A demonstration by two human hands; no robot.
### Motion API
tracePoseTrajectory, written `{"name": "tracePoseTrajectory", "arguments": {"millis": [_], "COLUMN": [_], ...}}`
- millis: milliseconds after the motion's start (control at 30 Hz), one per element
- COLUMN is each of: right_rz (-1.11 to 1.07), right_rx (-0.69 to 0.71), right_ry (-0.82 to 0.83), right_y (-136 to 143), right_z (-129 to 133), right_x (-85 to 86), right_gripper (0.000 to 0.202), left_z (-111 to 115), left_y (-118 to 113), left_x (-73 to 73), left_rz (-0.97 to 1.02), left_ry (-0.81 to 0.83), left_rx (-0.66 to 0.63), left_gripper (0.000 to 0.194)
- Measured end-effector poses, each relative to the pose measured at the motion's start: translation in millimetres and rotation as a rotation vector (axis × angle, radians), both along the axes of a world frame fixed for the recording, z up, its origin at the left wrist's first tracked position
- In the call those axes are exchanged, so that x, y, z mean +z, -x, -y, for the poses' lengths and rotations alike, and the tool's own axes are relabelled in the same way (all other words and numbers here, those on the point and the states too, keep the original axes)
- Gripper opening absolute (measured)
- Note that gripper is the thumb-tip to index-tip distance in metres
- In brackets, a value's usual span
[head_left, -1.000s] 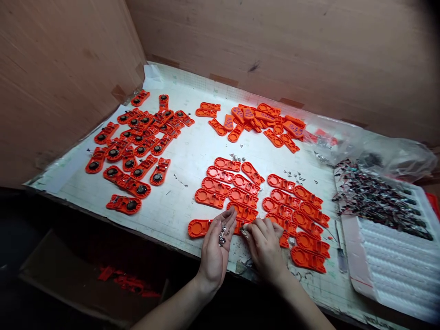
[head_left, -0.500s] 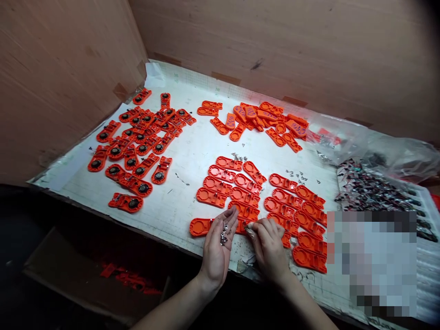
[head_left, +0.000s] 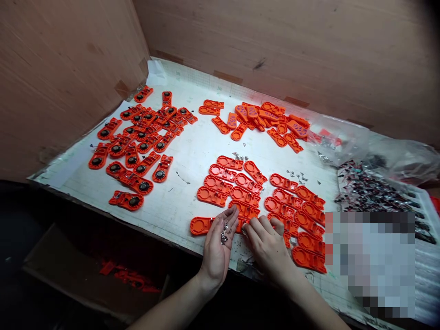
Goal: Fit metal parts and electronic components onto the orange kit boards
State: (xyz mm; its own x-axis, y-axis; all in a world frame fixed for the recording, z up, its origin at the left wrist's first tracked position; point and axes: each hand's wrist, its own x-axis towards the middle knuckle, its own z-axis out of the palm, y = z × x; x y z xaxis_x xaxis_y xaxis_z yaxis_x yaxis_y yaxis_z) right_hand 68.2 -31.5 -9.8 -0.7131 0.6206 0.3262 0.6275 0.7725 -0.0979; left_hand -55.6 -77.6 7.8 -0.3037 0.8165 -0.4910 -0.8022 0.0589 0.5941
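Note:
My left hand (head_left: pixel 215 256) is turned palm up and cupped, with several small shiny metal pieces (head_left: pixel 224 234) lying in it. Just right of it, my right hand (head_left: pixel 270 247) has its fingers pinched together at an orange plastic shell half (head_left: pixel 242 225). Whatever sits between those fingertips is hidden. Another orange shell half (head_left: pixel 200 226), with a round recess, lies left of my left hand. Rows of similar open shells (head_left: pixel 245 196) are laid out beyond both hands, and more shells (head_left: pixel 309 259) lie to the right.
At the left lie shells fitted with round black parts (head_left: pixel 127 200). A heap of orange shells (head_left: pixel 263 117) is at the back. Loose metal pieces (head_left: pixel 297 175) are scattered near the rows. A tray of wired parts (head_left: pixel 374 188) and clear plastic bags (head_left: pixel 395 156) stand right. Cardboard walls (head_left: pixel 275 46) surround the table.
My right hand has shifted slightly left, its fingertips now lower over the shell and more hidden. My left hand stays nearly where it was, still cupping the metal pieces.

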Motion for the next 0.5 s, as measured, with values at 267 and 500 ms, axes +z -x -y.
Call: {"name": "tracePoseTrajectory", "arguments": {"millis": [267, 500], "right_rz": [0.07, -0.12], "right_rx": [0.027, -0.09], "right_ry": [-0.001, 0.106], "right_y": [4, 1], "right_z": [1, 7], "right_x": [4.3, -5.6], "right_gripper": [0.03, 0.025], "left_z": [1, 1], "left_y": [-1, 0], "left_x": [-1.7, -4.0], "left_rz": [0.004, -0.003], "left_ry": [-0.008, -0.034], "left_rx": [0.013, 0.015], "left_gripper": [0.028, 0.027]}}
